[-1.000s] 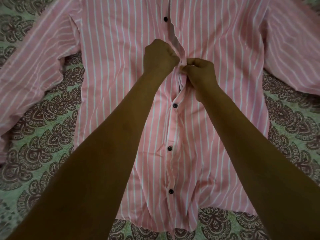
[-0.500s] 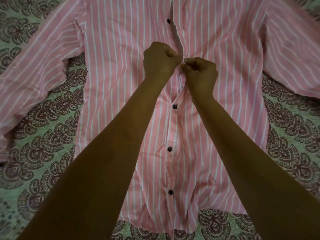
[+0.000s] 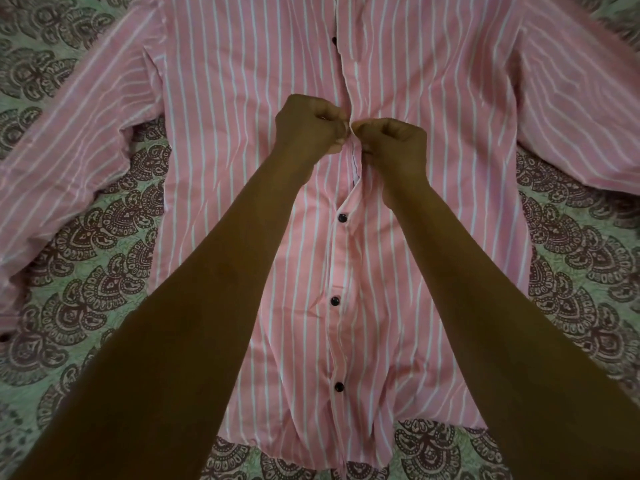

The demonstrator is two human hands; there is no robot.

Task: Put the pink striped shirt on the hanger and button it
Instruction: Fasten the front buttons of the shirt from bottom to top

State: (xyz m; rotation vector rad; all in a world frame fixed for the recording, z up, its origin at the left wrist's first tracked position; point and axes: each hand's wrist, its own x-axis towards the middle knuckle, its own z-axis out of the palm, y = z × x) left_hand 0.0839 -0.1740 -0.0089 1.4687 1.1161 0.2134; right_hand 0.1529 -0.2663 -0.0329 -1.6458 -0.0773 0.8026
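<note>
The pink striped shirt [image 3: 242, 109] lies flat, front up, on a patterned bedsheet, sleeves spread to both sides. Three dark buttons [image 3: 342, 218] below my hands are fastened along the placket. A further dark button [image 3: 334, 40] shows higher up, where the placket lies slightly apart. My left hand [image 3: 310, 124] pinches the left placket edge at mid-chest. My right hand [image 3: 394, 145] pinches the right edge, and the fingertips of both hands meet. The button between them is hidden by my fingers. No hanger is visible; the collar is out of frame.
A green bedsheet [image 3: 86, 289] with dark paisley print covers the whole surface under the shirt. The left sleeve [image 3: 69, 133] and right sleeve [image 3: 571, 98] spread outward over it.
Both hands stay pinched together at the same mid-chest spot on the placket. The view has shifted slightly, so the shirt sits a little lower in the frame.
</note>
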